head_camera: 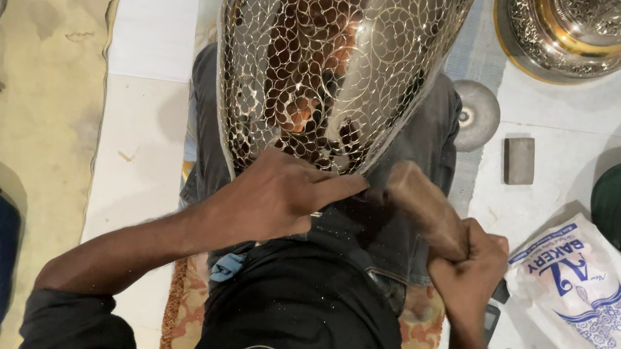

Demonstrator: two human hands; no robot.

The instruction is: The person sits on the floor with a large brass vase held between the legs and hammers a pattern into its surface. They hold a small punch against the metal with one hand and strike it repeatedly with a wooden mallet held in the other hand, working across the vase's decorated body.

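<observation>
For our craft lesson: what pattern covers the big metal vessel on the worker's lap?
An engraved, scale-like pattern of small leaf or petal shapes over the shiny metal vessel; the head view shows it.

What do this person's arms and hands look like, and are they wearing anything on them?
Both hands, the left hand and the right hand, are bare: no gloves, rings or watch show. The forearms are bare too. A dark sleeve is pushed up near the left elbow, speckled with fine pale dust.

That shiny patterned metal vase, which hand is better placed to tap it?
Probably the right hand: it grips the wooden mallet beside the engraved metal vase. The left hand presses against the vase's lower edge.
</observation>
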